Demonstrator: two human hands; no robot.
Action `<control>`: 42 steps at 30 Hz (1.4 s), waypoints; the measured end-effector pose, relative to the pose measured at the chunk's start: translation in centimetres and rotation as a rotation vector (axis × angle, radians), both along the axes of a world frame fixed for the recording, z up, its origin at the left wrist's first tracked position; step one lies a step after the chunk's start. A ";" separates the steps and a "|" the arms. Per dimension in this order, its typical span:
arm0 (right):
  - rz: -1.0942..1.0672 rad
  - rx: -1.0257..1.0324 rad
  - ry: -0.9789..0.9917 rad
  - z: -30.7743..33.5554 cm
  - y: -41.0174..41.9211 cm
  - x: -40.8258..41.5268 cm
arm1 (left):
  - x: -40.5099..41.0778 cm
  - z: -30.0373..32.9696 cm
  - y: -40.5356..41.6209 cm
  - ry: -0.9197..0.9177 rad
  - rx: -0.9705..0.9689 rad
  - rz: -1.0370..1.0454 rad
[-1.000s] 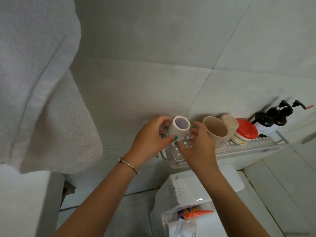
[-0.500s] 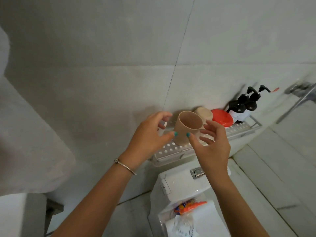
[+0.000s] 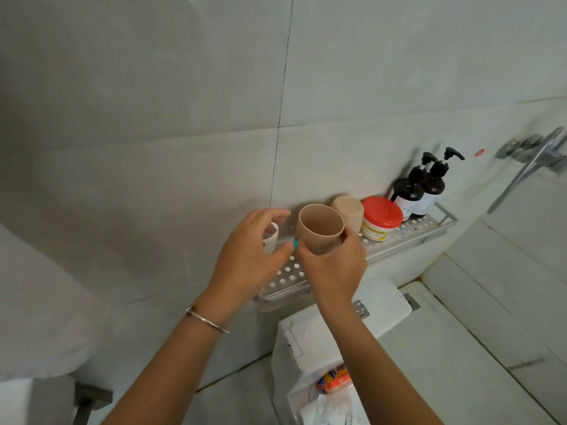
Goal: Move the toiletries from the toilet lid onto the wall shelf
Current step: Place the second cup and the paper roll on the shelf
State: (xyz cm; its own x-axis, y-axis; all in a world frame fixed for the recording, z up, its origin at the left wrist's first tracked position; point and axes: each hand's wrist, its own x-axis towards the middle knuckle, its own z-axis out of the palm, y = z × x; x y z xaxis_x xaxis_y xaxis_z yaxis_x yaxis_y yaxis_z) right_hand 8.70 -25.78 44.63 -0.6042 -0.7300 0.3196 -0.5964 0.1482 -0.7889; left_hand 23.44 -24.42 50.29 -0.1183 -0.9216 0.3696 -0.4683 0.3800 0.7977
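A white perforated wall shelf (image 3: 288,275) runs along the tiled wall above the toilet tank (image 3: 329,331). My right hand (image 3: 334,271) grips an upright beige cup (image 3: 319,230) at the shelf's left part. My left hand (image 3: 248,256) curls around a white roll (image 3: 271,238) at the shelf's left end; most of the roll is hidden by the fingers. Further right on the shelf stand an upturned beige cup (image 3: 348,212), a red-lidded jar (image 3: 381,218) and two dark pump bottles (image 3: 420,190). An orange packet (image 3: 335,378) and a white plastic bag (image 3: 329,409) lie on the toilet lid below.
A white towel (image 3: 40,302) hangs at the left. A metal tap (image 3: 537,151) juts from the wall at the far right, beyond the shelf's end. A tiled ledge (image 3: 491,302) runs to the right of the toilet.
My right hand has closed on the beige cup, which it only touched before. My left hand has carried the white roll leftward. The view has swung right, off the towel.
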 end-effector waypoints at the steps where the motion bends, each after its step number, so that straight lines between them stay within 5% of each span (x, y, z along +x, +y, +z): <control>1: 0.009 0.001 -0.018 0.0 -0.1 -0.1 | 0.0 0.1 0.0 0.013 -0.001 0.003; 9: 0.252 -0.259 -0.301 8.0 1.6 -1.8 | -0.3 4.8 -1.5 0.212 -0.029 -0.050; 18: 0.818 -0.378 -0.486 19.0 3.2 -5.8 | -1.1 13.8 -2.7 0.296 0.117 -0.633; 23: 0.873 -0.381 -0.641 17.8 4.3 -5.7 | -2.2 13.2 -1.4 0.360 0.087 -0.535; 29: 0.852 -0.387 -0.882 13.0 4.9 -3.2 | -5.2 10.9 1.2 0.728 0.108 -0.248; 33: 0.869 -0.461 -1.029 12.2 4.9 -3.2 | -5.6 9.9 1.8 0.661 0.130 -0.216; 38: 0.947 -0.338 -0.990 12.3 4.4 -5.7 | -3.3 10.1 0.2 0.532 0.115 -0.316; 42: 1.028 -0.303 -1.064 12.5 4.2 -4.9 | -4.5 9.8 1.6 0.649 0.049 -0.202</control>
